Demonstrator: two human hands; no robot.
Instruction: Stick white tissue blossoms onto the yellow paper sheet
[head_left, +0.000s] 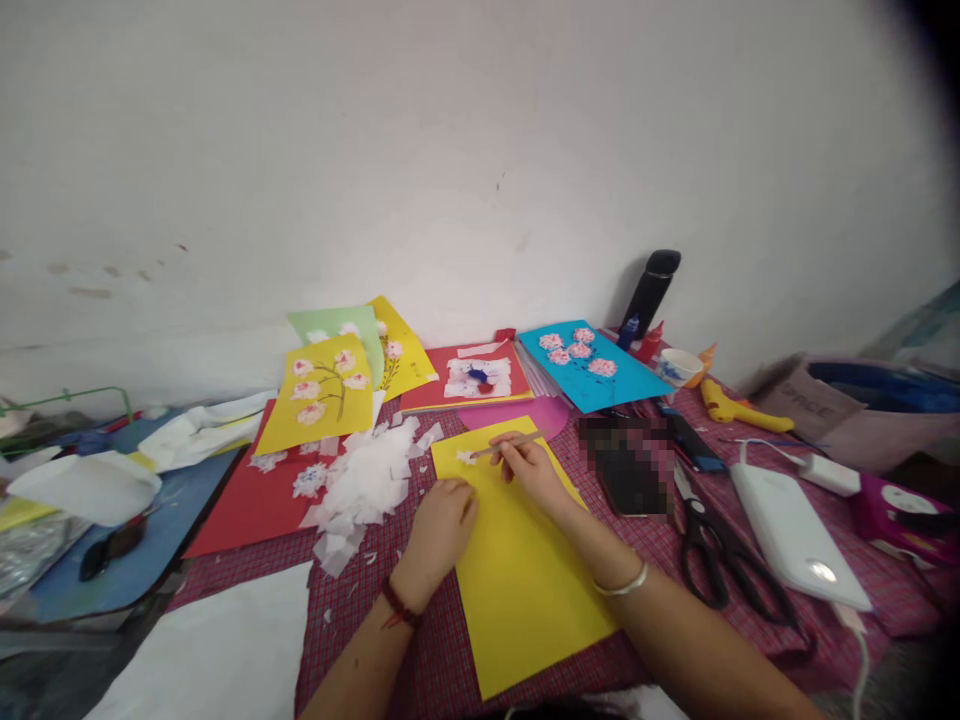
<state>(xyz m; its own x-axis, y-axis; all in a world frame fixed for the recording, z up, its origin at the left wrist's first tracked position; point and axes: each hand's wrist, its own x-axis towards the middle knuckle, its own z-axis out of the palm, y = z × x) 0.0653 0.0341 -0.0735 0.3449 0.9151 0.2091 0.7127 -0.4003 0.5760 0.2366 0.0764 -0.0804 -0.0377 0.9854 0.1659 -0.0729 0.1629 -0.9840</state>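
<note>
A plain yellow sheet lies in front of me on the checked red cloth. My right hand rests on its upper part, fingers closed on a thin wooden stick whose tip touches a small white tissue scrap near the sheet's top left corner. My left hand lies curled at the sheet's left edge, fingers closed, pressing the paper; what is under them is hidden. A pile of torn white tissue lies just left of it.
Finished flower cards stand behind: yellow, red, blue. Right of the sheet are a dark phone, black scissors, a white power bank, a cup, small bottles and a black flask. White paper covers the near left.
</note>
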